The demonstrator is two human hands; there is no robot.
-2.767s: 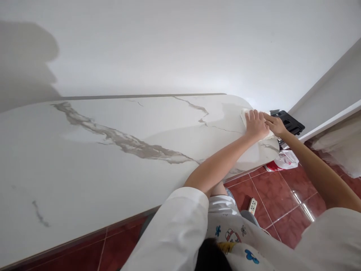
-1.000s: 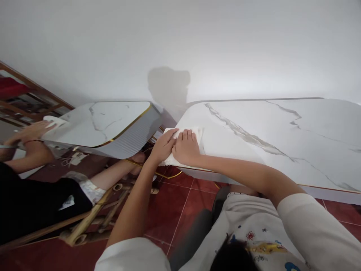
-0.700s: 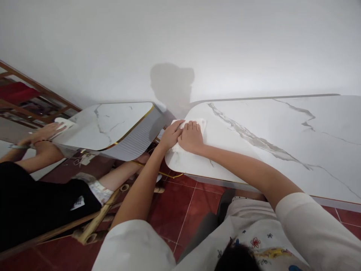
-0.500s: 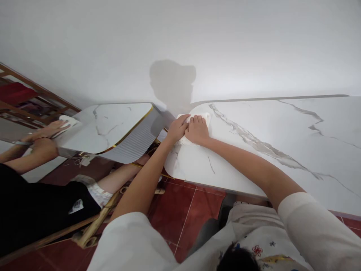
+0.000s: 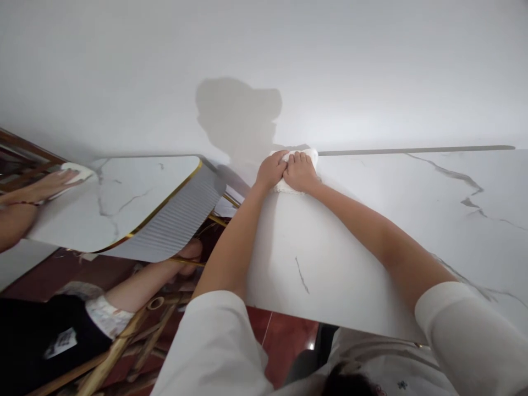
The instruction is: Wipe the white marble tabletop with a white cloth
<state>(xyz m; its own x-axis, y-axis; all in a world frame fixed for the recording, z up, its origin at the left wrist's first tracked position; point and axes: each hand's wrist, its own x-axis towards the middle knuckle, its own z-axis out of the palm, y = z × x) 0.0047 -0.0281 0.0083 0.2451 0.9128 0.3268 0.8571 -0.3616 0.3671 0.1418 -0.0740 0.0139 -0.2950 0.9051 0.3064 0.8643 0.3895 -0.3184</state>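
Observation:
Both my hands press a white cloth onto the white marble-patterned table, at its far edge by the wall. My left hand lies on the left part of the cloth, fingers curled over it. Close beside it, my right hand holds the right part with its fingers bent. The cloth is bunched, and its lower edge shows beneath my wrists. Both arms are stretched forward over the tabletop.
To the left stands a smaller marble-patterned table with a gold edge and ribbed grey side. A co-worker's hand rests on another white cloth there. A white wall runs behind; bamboo chair parts stand low at left.
My hands and the cloth have moved from near the table's left corner to its far edge, slightly right. The view has shifted, and both tables appear closer.

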